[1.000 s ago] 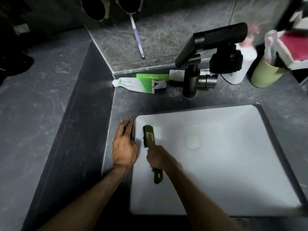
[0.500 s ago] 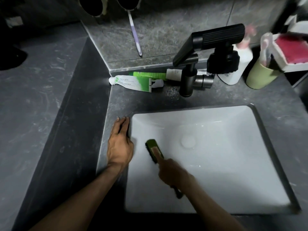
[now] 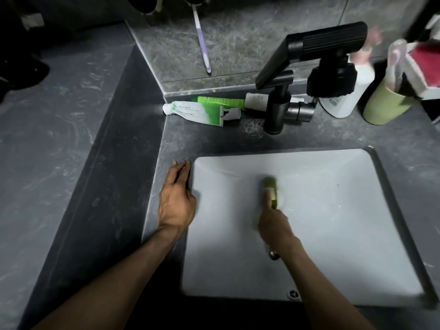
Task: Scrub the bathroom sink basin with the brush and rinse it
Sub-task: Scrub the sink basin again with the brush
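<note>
The white rectangular sink basin is set into a dark grey counter. My right hand grips the handle of a green scrub brush, index finger lying along its back. The brush head sits on the basin floor over the drain, partly covering it. My left hand rests flat on the counter at the basin's left rim, fingers straight. A black faucet with a ribbed spout stands behind the basin; no water is visible running.
Two green-and-white toothpaste tubes lie behind the basin near the faucet base. A white bottle, a pale green cup and a red-and-white box stand at the back right. A purple toothbrush hangs above.
My right hand has swept the brush from the basin's left wall rightward to the drain in the middle. My left hand has stayed on the left rim.
</note>
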